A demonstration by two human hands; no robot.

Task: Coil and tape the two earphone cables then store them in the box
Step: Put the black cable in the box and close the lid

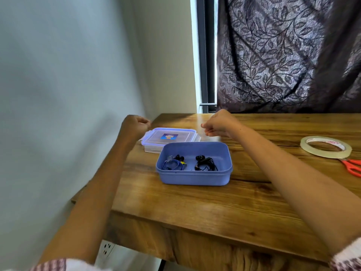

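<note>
An open blue plastic box point(195, 178) sits on the wooden table. Inside it lie a coiled blue earphone cable point(172, 164) on the left and a coiled black earphone cable point(206, 164) on the right. My left hand point(135, 125) hovers above the table's far left edge with its fingers curled and nothing in it. My right hand point(218, 124) is raised beyond the box, fingers curled too and holding nothing that I can see. Both hands are clear of the box.
A clear container with a blue-rimmed lid point(170, 136) stands just behind the box. At the right lie a roll of clear tape point(325, 146) and orange-handled scissors point(352, 166). A dark leaf-patterned curtain point(283, 55) hangs behind the table point(214, 208); a wall is to the left.
</note>
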